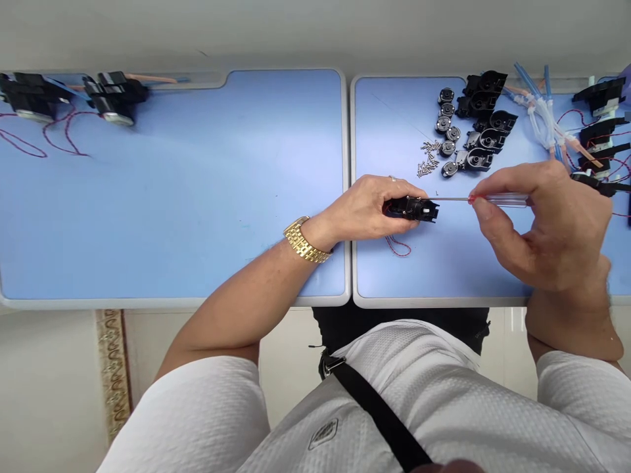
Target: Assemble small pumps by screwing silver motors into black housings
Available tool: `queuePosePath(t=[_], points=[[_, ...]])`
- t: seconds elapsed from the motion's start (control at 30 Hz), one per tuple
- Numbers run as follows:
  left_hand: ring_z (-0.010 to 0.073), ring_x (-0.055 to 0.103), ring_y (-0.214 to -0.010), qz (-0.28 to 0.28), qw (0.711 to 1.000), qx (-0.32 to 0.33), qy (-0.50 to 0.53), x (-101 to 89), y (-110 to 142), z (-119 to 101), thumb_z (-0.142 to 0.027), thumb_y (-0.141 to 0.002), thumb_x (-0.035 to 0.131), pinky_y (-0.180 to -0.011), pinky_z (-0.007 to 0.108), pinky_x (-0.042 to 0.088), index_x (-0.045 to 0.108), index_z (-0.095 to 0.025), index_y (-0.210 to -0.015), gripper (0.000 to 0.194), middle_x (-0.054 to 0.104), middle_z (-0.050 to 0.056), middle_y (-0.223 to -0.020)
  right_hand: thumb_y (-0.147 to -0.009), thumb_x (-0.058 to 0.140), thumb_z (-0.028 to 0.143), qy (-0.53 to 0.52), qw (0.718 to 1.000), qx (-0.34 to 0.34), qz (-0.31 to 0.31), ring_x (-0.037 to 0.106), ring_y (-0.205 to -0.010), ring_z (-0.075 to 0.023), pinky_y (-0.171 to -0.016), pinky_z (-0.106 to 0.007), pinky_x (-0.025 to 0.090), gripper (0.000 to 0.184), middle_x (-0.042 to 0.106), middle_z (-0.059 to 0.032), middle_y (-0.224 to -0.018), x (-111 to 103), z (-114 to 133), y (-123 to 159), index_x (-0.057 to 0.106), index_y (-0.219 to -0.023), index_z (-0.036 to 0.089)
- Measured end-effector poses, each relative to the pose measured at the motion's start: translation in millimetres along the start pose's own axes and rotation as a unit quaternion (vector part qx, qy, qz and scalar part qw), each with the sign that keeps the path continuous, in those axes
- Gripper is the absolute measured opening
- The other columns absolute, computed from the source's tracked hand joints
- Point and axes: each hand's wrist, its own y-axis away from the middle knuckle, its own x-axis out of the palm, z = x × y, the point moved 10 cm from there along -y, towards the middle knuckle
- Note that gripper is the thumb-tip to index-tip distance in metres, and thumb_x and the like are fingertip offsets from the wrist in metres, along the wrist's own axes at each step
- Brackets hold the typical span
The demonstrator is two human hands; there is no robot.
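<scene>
My left hand (371,209) grips a small black motor housing (417,208), fingers along its far side and thumb side near me. A red wire loop (398,246) trails from it onto the blue table. In my right hand (545,220) is a screwdriver (500,199) with a clear handle and red collar, pinched between thumb and forefinger. Its thin shaft lies level and its tip meets the housing's far right edge; whether a screw sits there is too small to see. A single loose screw (478,192) lies just beyond the shaft.
Beyond my hands lie a pile of small screws (428,161), a row of round black parts (444,123) and several black covers (482,140). Tubing (545,121) and wired assemblies (599,141) fill the right side. Two black units (116,97) with wires stand far left. A seam divides the tables.
</scene>
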Motion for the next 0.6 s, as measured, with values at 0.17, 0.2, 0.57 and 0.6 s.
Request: queuePosePath(t=[0.17,0.2,0.57,0.6], points=[[0.0197,0.085,-0.102,0.002,1.000,-0.010,-0.004,0.7,-0.2,3.0,-0.031,-0.095,0.085,-0.088,0.030,0.061,0.092,-0.025,-0.129,0.036,0.094,0.004,-0.116,-0.113,0.078,0.032,0.045,0.998,-0.035,-0.035,0.071,-0.063,-0.0155,-0.062,-0.032,0.050,0.012,0.084,0.0040,-0.084,-3.3,-2.3,0.8,0.075,-0.104,0.024],[0.0197,0.085,-0.102,0.001,1.000,-0.009,-0.004,0.6,-0.1,3.4,-0.031,-0.094,0.085,-0.088,0.030,0.061,0.092,-0.025,-0.129,0.036,0.094,0.004,-0.116,-0.116,0.077,0.037,0.060,0.997,-0.032,-0.036,0.068,-0.060,-0.0151,-0.060,-0.033,0.046,0.019,0.081,0.0043,-0.079,-3.1,-4.8,1.4,0.076,-0.102,0.024],[0.0192,0.084,-0.100,0.001,1.000,-0.010,-0.002,1.0,-0.3,1.9,-0.029,-0.095,0.083,-0.087,0.030,0.061,0.092,-0.025,-0.128,0.035,0.093,0.004,-0.114,-0.113,0.071,0.019,-0.012,0.999,0.022,0.025,0.089,-0.092,-0.0233,-0.076,-0.036,0.064,0.014,0.091,0.0016,-0.112,2.9,-2.8,0.1,0.076,-0.120,0.030],[0.0193,0.084,-0.100,0.001,1.000,-0.011,-0.002,1.0,-0.4,1.9,-0.029,-0.094,0.084,-0.087,0.030,0.061,0.092,-0.025,-0.129,0.036,0.094,0.004,-0.114,-0.112,0.073,0.019,-0.009,1.000,0.008,0.013,0.088,-0.088,-0.0218,-0.074,-0.035,0.064,0.011,0.091,0.0022,-0.109,1.3,-1.1,-0.2,0.076,-0.116,0.029]])
